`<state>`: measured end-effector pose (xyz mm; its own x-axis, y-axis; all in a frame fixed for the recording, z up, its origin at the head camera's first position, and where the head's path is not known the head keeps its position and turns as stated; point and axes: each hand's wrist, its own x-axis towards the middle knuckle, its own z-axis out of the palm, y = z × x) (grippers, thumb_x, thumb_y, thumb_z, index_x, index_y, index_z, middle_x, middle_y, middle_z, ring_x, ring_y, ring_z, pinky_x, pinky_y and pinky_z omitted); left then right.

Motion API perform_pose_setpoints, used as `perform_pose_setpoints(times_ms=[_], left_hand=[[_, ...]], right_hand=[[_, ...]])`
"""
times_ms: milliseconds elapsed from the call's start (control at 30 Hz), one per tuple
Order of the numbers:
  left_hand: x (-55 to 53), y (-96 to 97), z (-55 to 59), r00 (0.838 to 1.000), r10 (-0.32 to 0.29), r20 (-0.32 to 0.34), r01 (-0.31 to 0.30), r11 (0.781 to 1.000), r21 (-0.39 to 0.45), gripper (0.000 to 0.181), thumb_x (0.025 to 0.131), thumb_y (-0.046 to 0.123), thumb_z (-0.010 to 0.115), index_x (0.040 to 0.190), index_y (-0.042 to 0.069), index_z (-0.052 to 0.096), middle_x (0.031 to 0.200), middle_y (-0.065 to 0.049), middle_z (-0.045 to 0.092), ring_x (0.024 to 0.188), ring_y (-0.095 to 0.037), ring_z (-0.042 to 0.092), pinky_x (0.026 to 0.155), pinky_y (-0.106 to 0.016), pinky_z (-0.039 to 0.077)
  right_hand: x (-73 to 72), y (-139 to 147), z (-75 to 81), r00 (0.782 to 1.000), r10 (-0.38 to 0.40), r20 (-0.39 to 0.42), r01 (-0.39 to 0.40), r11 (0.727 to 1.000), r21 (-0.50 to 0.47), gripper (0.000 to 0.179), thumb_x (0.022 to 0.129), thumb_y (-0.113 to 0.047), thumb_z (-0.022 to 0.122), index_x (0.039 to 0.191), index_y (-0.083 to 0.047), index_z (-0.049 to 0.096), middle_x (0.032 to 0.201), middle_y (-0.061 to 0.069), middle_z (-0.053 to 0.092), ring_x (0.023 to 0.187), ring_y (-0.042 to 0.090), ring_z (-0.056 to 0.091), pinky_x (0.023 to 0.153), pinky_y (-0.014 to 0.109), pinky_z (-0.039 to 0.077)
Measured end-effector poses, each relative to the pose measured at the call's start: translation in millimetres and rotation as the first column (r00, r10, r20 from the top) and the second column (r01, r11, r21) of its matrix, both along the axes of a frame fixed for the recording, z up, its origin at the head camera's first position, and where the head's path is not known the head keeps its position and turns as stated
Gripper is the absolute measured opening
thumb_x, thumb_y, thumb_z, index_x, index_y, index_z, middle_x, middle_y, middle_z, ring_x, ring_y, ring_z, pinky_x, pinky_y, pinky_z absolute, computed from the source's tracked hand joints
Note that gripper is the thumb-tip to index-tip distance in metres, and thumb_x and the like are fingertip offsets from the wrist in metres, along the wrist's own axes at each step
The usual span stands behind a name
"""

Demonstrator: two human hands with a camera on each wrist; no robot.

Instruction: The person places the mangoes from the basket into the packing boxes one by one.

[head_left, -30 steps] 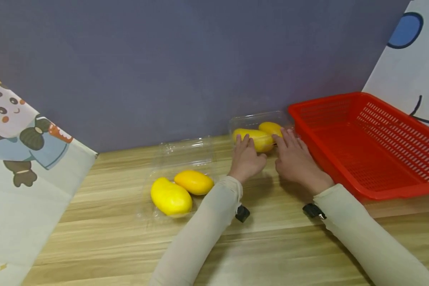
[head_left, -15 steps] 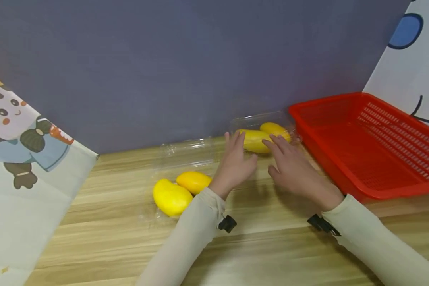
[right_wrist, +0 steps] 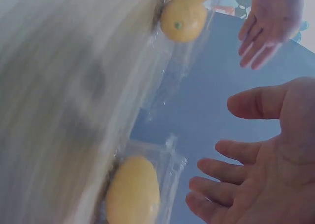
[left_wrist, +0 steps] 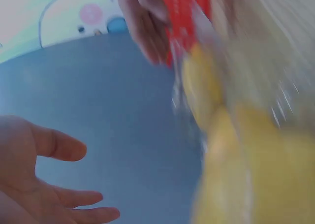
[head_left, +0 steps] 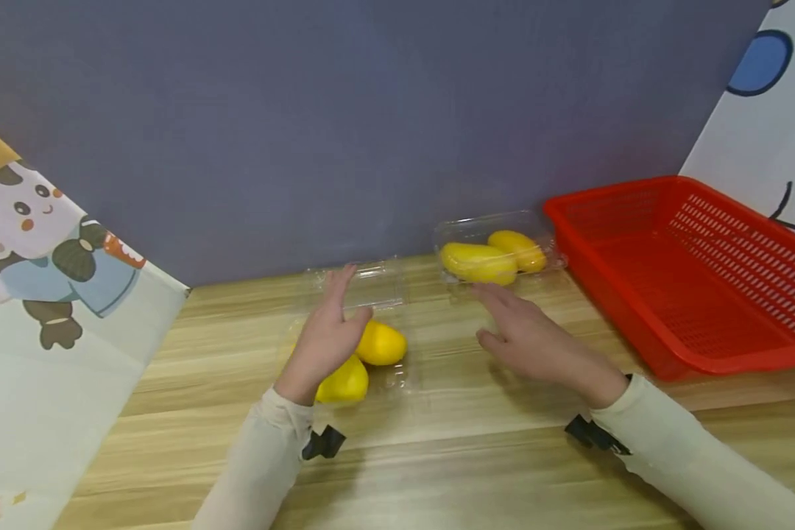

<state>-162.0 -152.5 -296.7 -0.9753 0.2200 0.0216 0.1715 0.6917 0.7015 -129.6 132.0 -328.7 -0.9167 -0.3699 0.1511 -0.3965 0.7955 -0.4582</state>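
Two yellow mangoes (head_left: 477, 263) lie in a clear plastic box (head_left: 486, 222) against the back wall, its lid over them. My right hand (head_left: 536, 342) is just in front of that box, fingers extended and nothing in the palm. A second clear plastic box stands closer on the left, its lid (head_left: 374, 285) folded back toward the wall. In it are two more mangoes (head_left: 382, 344), partly hidden by my left hand (head_left: 321, 342). That hand is over the box with loose, straight fingers and holds nothing. In the right wrist view, both hands show bare palms.
A large red plastic basket (head_left: 676, 353) stands at the right, beside the back box. A grey panel (head_left: 344, 132) rises behind the wooden table (head_left: 477, 471). Printed panels flank it on both sides.
Both hands have come off the back box. My left hand has swung left over the open box; the right has drawn back slightly toward me. The back mangoes are uncovered from view.
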Motion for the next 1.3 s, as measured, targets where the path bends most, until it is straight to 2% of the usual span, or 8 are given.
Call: perform_pose_setpoints(times_ms=[100, 233, 433, 633, 767, 900, 1200, 1300], left_hand=[[-2.5, -30.4, -6.7, 0.999, 0.045, 0.006, -0.045, 0.999, -0.02, 0.067, 0.101, 0.027, 0.049, 0.16, 0.02, 0.018, 0.169, -0.006, 0.009, 0.156, -0.031, 0.004, 0.125, -0.06, 0.01], [-6.8, -69.1, -12.6, 0.989, 0.122, 0.086, -0.119, 0.992, -0.04, 0.067, 0.103, 0.028, 0.044, 0.161, 0.018, 0.013, 0.168, -0.013, 0.01, 0.154, -0.041, 0.01, 0.121, -0.065, 0.014], [-22.6, -100.7, -28.6, 0.946, 0.176, 0.273, -0.198, 0.979, 0.054, 0.07, 0.105, 0.034, 0.037, 0.16, 0.008, 0.002, 0.168, -0.018, 0.008, 0.153, -0.044, 0.009, 0.122, -0.064, 0.015], [-27.2, -100.6, -45.0, 0.9, 0.154, 0.408, -0.263, 0.938, 0.227, 0.07, 0.106, 0.038, 0.034, 0.16, 0.007, 0.003, 0.166, -0.02, 0.015, 0.152, -0.043, 0.017, 0.124, -0.062, 0.012], [-25.5, -93.4, -47.8, 0.902, 0.111, 0.417, -0.274, 0.895, 0.353, 0.066, 0.107, 0.03, 0.033, 0.16, 0.004, 0.004, 0.165, -0.023, 0.017, 0.15, -0.042, 0.025, 0.126, -0.056, 0.013], [-22.0, -84.0, -47.8, 0.902, 0.104, 0.418, -0.294, 0.859, 0.42, 0.064, 0.107, 0.024, 0.033, 0.158, -0.001, 0.004, 0.165, -0.025, 0.014, 0.148, -0.04, 0.029, 0.126, -0.053, 0.014], [-15.9, -62.8, -52.6, 0.901, 0.091, 0.424, -0.285, 0.861, 0.42, 0.064, 0.106, 0.03, 0.033, 0.159, 0.002, 0.011, 0.163, -0.021, 0.022, 0.147, -0.037, 0.034, 0.125, -0.055, 0.018], [-15.1, -64.4, -54.9, 0.894, 0.108, 0.435, -0.314, 0.844, 0.435, 0.063, 0.107, 0.031, 0.028, 0.158, 0.001, 0.009, 0.16, -0.023, 0.028, 0.146, -0.039, 0.034, 0.125, -0.053, 0.02]], right_hand=[[2.5, -3.7, -3.1, 0.999, 0.032, 0.009, -0.032, 0.999, -0.017, 0.062, 0.097, -0.016, 0.058, 0.153, -0.004, 0.034, 0.159, 0.021, 0.033, 0.146, 0.043, 0.031, 0.117, 0.062, 0.03], [5.3, -11.8, -9.3, 0.998, 0.057, 0.021, -0.056, 0.998, -0.011, 0.06, 0.098, -0.02, 0.057, 0.152, -0.003, 0.036, 0.159, 0.02, 0.035, 0.146, 0.041, 0.034, 0.118, 0.059, 0.031], [5.1, -18.4, -16.6, 0.997, 0.054, 0.049, -0.053, 0.998, -0.015, 0.06, 0.1, -0.025, 0.055, 0.153, -0.004, 0.035, 0.158, 0.018, 0.037, 0.145, 0.038, 0.037, 0.118, 0.057, 0.032], [3.2, -18.6, -20.2, 0.995, 0.055, 0.086, -0.055, 0.998, -0.006, 0.06, 0.102, -0.028, 0.052, 0.154, -0.005, 0.032, 0.159, 0.017, 0.036, 0.145, 0.037, 0.037, 0.119, 0.055, 0.032], [1.5, -18.1, -19.9, 0.994, 0.049, 0.1, -0.048, 0.999, -0.012, 0.06, 0.104, -0.032, 0.049, 0.155, -0.006, 0.031, 0.16, 0.016, 0.035, 0.146, 0.037, 0.036, 0.12, 0.055, 0.031], [-0.7, -18.0, -19.9, 0.99, 0.055, 0.127, -0.053, 0.998, -0.016, 0.061, 0.106, -0.038, 0.044, 0.156, -0.008, 0.029, 0.161, 0.015, 0.033, 0.147, 0.036, 0.035, 0.12, 0.055, 0.03], [-11.0, -18.0, -24.4, 0.959, 0.058, 0.277, -0.026, 0.993, -0.116, 0.064, 0.106, -0.044, 0.041, 0.158, -0.01, 0.026, 0.163, 0.013, 0.03, 0.15, 0.036, 0.029, 0.122, 0.057, 0.026], [-20.1, -22.2, -27.8, 0.941, 0.104, 0.322, -0.046, 0.982, -0.183, 0.065, 0.106, -0.043, 0.04, 0.158, -0.006, 0.024, 0.161, 0.015, 0.032, 0.148, 0.036, 0.032, 0.121, 0.056, 0.027]])
